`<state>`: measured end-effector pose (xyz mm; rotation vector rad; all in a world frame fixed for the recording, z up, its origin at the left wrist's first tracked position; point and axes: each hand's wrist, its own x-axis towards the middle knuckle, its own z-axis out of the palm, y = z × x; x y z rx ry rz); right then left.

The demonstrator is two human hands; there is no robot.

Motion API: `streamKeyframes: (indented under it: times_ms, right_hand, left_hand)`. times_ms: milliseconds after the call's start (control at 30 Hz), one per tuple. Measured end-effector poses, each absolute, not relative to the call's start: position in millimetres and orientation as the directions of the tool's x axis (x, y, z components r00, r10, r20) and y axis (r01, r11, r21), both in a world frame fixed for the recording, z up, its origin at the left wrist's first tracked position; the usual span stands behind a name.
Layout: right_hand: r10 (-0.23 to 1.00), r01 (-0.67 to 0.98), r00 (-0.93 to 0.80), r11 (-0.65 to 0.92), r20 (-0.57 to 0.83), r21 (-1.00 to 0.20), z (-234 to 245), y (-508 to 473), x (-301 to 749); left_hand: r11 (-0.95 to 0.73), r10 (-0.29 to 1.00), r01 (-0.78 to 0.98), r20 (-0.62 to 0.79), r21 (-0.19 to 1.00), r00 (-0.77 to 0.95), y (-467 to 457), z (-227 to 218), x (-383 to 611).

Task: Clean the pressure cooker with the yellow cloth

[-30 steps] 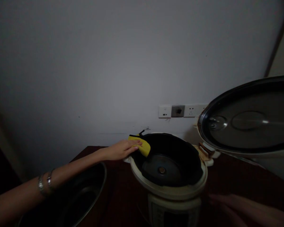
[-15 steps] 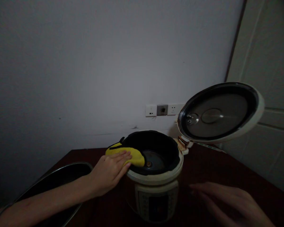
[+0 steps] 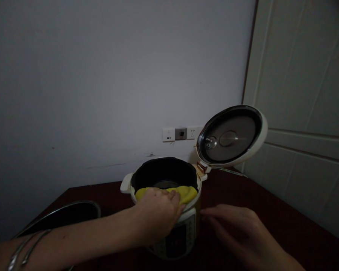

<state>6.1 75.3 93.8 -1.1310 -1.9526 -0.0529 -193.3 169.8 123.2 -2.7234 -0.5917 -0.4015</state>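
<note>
A cream rice cooker (image 3: 183, 235) stands on a dark red table (image 3: 271, 214), its lid (image 3: 231, 137) swung up and open to the right. The black inside (image 3: 165, 173) is bare. My left hand (image 3: 156, 216) presses a yellow cloth (image 3: 188, 192) against the cooker's near rim, fingers closed over it. Two bangles (image 3: 24, 250) sit on that wrist. My right hand (image 3: 240, 233) rests beside the cooker's right side with fingers stretched out, holding nothing.
A dark metal inner pot (image 3: 64, 216) lies on the table to the left. Wall sockets (image 3: 180, 133) are on the grey wall behind the cooker. A pale door (image 3: 302, 94) fills the right side.
My left hand slid the yellow cloth from the cooker's far left rim round to its near rim. The view pulled back and turned right; my right hand came up beside the cooker.
</note>
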Motion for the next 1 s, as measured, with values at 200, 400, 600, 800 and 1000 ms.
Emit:
streamKeyframes:
  times_ms: [200,400,600,800,1000]
  right_hand:
    - [0.581,0.75,-0.112,0.582,0.806,-0.315,115,97,13]
    - [0.615,0.49,-0.012,0.691,0.789,-0.531,136,133,7]
    - [0.831,0.126,-0.081,0.556,0.55,-0.822,134,149,-4]
    - [0.904,-0.079,-0.129,0.4,0.407,-0.913,129,161,-12]
    - [0.85,0.011,-0.041,0.526,0.525,-0.85,138,166,-14]
  left_hand:
    - [-0.836,0.533,0.488,0.16,0.252,0.831,197,187,-188]
    - [-0.53,0.618,0.175,0.237,0.83,0.75,195,213,-192]
    - [-0.419,0.702,0.037,0.298,0.907,0.647,182,204,-193]
    - [-0.532,0.794,0.089,0.46,0.842,0.397,191,187,-210]
    - [-0.404,0.764,0.033,0.318,0.914,0.562,178,170,-232]
